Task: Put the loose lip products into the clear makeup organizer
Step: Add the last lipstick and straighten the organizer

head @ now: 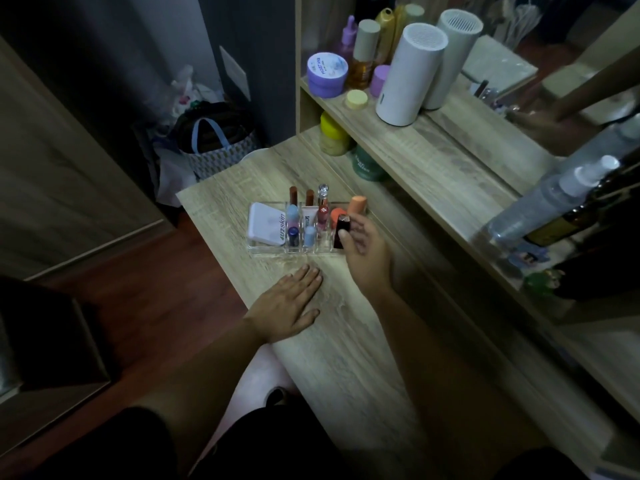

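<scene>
Item: dark lipstick (pixel 342 233), pinched in our right hand (pixel 363 252) at the right end of the organizer (pixel 266 251) on the desk (pixel 346 341). Left hand (pixel 289 308): spread flat on the desk, holding nothing.

Orientation: long axis near upright, cap end up, base at the near right slot.

Risks, as we judge them: base catches the slot wall and tips; knuckles knock the orange tube (pixel 357 204) just behind; the unsteadied organizer slides.

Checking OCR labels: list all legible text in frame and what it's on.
"4U2skin": white compact in the clear organizer.
"MOIST MIX": lid of the purple jar on the shelf, smaller print unreadable.
Pink tube in the organizer: lettering too blurred.
Green jar: label too dark.
</scene>
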### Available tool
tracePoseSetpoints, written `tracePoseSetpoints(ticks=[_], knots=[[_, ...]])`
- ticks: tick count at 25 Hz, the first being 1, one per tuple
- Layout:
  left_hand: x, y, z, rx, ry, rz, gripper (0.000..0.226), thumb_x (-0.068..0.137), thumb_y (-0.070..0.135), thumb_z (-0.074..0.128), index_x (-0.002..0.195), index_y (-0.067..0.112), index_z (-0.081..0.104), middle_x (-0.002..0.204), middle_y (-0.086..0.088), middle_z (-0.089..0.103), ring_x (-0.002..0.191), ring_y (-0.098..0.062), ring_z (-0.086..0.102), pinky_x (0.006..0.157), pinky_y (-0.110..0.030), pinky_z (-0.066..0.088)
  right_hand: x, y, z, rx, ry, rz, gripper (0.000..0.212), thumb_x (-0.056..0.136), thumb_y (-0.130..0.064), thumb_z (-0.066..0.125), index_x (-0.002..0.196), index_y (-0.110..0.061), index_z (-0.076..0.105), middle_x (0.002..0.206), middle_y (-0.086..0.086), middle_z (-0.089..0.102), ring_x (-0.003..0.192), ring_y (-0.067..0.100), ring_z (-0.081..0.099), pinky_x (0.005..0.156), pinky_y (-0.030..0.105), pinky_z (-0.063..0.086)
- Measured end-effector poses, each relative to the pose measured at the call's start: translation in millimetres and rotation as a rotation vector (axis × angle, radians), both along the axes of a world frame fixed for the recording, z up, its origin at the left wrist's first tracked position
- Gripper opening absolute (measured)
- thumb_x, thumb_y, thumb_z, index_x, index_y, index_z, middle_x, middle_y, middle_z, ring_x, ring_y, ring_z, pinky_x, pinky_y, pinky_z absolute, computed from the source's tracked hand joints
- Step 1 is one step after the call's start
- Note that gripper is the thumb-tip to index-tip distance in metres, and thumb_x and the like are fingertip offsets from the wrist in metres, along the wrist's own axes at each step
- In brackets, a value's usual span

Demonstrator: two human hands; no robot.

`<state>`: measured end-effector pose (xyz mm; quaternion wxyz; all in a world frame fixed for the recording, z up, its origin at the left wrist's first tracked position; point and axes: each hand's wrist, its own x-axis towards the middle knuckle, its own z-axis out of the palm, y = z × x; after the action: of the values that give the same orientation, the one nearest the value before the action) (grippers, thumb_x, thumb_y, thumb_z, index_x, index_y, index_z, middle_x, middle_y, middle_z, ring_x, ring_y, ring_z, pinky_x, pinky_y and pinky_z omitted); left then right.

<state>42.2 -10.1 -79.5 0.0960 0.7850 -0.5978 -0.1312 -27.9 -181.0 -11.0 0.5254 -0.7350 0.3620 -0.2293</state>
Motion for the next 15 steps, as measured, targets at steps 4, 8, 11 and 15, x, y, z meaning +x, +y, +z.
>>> tracePoseSetpoints(ticks=[4,8,11,15], knots=[[-1,1,2,-0.027,-0.023,-0.012,0.065,0.091,0.039,0.051,0.143,0.004,0.033,0.150,-0.016,0.036,0.140,-0.034,0.030,0.111,-0.051,0.031,11,-2,-4,0.070,-0.027,0.019,0.031,0.085,-0.006,0.064,0.115,-0.016,0.060,0.113,0.009,0.068,0.091,0.000,0.063,0.080,0.014,0.051],[-1,1,1,-0.020,-0.014,-0.001,0.065,0.092,0.040,0.050,0.143,0.004,0.033,0.151,-0.016,0.035,0.141,-0.034,0.029,0.113,-0.050,0.030,14,0,-13,0.062,-0.008,0.069,0.031,0.085,-0.002,0.064,0.114,-0.010,0.060,0.113,0.013,0.068,0.098,0.012,0.064,0.081,0.011,0.051],[0,2,1,-0.021,-0.017,-0.003,0.065,0.090,0.040,0.052,0.142,0.003,0.036,0.149,-0.016,0.038,0.140,-0.034,0.032,0.111,-0.050,0.034,15,2,-15,0.025,0.008,0.083,0.031,0.085,-0.002,0.064,0.115,-0.009,0.061,0.112,0.012,0.069,0.096,0.010,0.064,0.081,0.010,0.053],[-1,1,1,-0.027,-0.006,-0.005,0.065,0.091,0.041,0.050,0.142,0.003,0.034,0.150,-0.017,0.037,0.140,-0.034,0.031,0.111,-0.051,0.033,15,-2,-14,-0.071,0.091,0.085,0.032,0.086,-0.005,0.063,0.117,-0.014,0.060,0.112,0.007,0.069,0.093,0.003,0.061,0.065,-0.003,0.046]])
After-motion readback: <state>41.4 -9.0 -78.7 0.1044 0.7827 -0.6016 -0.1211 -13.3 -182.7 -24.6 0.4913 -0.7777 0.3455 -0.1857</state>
